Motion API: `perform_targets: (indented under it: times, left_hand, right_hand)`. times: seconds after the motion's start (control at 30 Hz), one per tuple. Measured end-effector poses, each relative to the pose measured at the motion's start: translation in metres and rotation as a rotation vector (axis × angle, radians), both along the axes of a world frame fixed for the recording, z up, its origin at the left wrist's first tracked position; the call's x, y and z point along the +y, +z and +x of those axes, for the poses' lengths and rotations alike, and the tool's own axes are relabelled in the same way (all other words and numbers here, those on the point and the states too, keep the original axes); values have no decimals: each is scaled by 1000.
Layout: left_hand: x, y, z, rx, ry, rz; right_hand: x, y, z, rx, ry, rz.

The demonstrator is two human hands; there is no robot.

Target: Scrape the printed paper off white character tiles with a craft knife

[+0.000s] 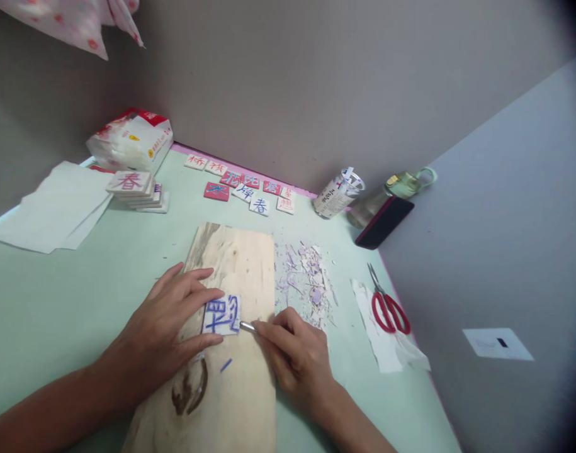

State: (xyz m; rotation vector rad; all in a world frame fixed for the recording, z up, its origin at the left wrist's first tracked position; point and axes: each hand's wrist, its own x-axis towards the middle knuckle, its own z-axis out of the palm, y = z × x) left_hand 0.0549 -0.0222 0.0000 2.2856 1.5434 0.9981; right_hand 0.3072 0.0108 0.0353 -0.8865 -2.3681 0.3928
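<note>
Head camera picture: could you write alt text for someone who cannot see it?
A left hand steadies a small white block marked in blue on a wooden board, while the right hand presses a metal-tipped tool to its edge. Shavings, red scissors and finished blocks lie on the green table.

The surface (56,314) lies bare to the left of the wooden board (235,264), giving open passage as far as the paper sheets (56,207) and the stack of carved blocks (136,189). Behind the board a clear strip runs up to the row of small character tiles (243,185). Right of the board, a heap of shavings (304,277) crowds its edge; beyond it red-handled scissors (389,308) lie on tissue. The back right corner is blocked by a paper-wrapped can (337,195), a bottle (386,195) and a phone (384,221).
</note>
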Motion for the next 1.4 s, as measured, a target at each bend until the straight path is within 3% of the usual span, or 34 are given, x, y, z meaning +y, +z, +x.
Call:
perform_targets:
  times: [0.8,1.2,1.4]
  left_hand:
    - [1,-3,0,13,8,8]
    - [2,-3,-1,27,1,12]
    - [0,-1,-2,53,-4,20]
  right_hand:
    - [-2,-5,0,-66,-41,130]
    - [3,-1,1,-4,-13,25]
    - [3,-2,-2,-5,-30,50]
